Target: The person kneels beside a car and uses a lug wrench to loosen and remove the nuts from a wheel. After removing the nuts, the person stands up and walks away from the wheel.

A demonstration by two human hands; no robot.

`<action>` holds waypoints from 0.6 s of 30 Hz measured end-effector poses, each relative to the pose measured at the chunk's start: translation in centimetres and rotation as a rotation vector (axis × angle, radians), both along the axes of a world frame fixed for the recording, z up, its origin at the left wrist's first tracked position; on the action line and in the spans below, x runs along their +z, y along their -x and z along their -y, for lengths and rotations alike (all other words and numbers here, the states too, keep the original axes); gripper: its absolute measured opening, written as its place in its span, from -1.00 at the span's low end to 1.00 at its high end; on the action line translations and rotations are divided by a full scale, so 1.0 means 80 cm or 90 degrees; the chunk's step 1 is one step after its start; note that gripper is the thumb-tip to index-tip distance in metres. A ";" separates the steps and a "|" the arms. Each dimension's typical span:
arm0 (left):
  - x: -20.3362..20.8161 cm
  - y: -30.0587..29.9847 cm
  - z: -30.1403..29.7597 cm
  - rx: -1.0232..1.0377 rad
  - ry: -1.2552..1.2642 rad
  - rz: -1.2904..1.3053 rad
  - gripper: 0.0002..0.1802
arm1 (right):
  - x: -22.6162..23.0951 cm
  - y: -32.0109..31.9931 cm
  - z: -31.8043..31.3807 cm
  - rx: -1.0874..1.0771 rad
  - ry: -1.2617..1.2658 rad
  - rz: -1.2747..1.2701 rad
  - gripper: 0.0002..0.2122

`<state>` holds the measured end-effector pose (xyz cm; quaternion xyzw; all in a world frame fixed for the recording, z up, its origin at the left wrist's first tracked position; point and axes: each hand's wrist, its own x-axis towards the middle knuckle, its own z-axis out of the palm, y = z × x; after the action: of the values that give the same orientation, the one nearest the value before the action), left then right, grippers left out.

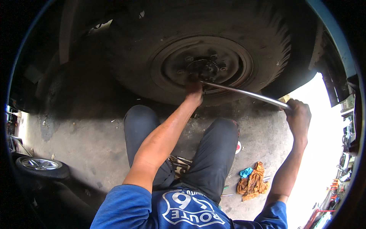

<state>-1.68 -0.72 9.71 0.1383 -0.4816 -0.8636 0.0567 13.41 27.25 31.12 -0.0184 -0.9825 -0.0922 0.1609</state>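
R hand [299,117] grips bar [248,92] — L hand [193,90] nr wheel ctr [208,68].

Long silver bar [247,92] aslant, left end near centre of dark wheel [208,68]

Dark at the top, very bright on the right.
Strong white light comes in from the right side and is so bright that it hides most of the floor [91,139] there. The big wheel [204,57] is in deep shade, and a dark shadow lies on the floor below it. The left hand [194,89] is dim, and its fingers are hard to make out. The long metal bar [246,92] has a shiny streak, up to the right hand [298,116]. The corners are black, and things near the round edge look bent.
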 end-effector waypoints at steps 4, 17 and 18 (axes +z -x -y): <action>0.029 -0.003 0.012 -0.065 -0.248 0.059 -0.70 | 0.084 0.009 0.072 0.106 -0.207 -0.127 -0.71; 0.025 0.016 0.010 -0.109 -0.426 -0.093 -0.79 | 0.161 0.018 0.210 0.260 -0.379 -0.156 -0.75; 0.023 0.016 0.009 -0.109 -0.407 -0.101 -0.79 | 0.167 0.022 0.196 0.288 -0.367 -0.162 -0.77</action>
<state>-2.99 -1.40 11.53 0.0405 -0.1902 -0.9806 -0.0247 11.61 11.59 44.48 0.2336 -0.8676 -0.3236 0.2965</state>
